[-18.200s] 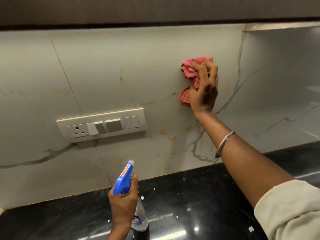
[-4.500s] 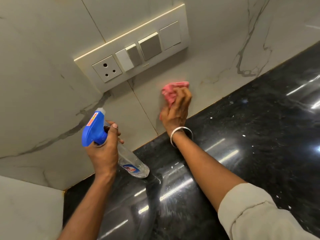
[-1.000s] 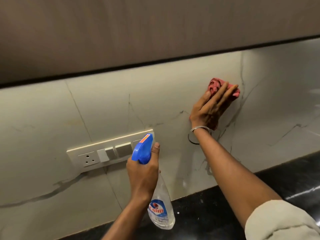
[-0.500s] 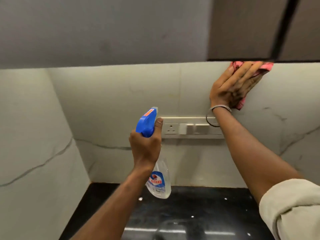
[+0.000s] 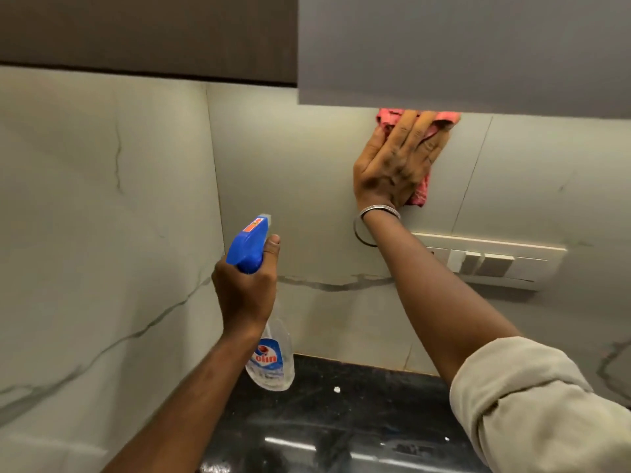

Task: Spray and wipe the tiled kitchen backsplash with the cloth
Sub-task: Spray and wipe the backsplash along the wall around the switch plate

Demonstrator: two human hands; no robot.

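The pink cloth is high up on the tiled backsplash, right under the bottom edge of the grey cupboard. The right hand lies flat on top of it and presses it to the wall. Its fingers are straight and close side by side, pointing up, and bits of cloth peek out above the fingertips and below the palm. A thin silver bangle sits on that wrist, and a rolled-up pale sleeve covers the arm near the elbow. Just below the hand, a little to the right, is a white switch plate on the wall; the arm hides its left end. The left hand is lower and further left, away from the wall. Its fingers are wrapped tight round the neck of the spray bottle, which has a blue top and a clear body with a red and blue label. The nozzle points up at the tiles near the corner. Under the bottle is the shiny black surface with small white specks on it.
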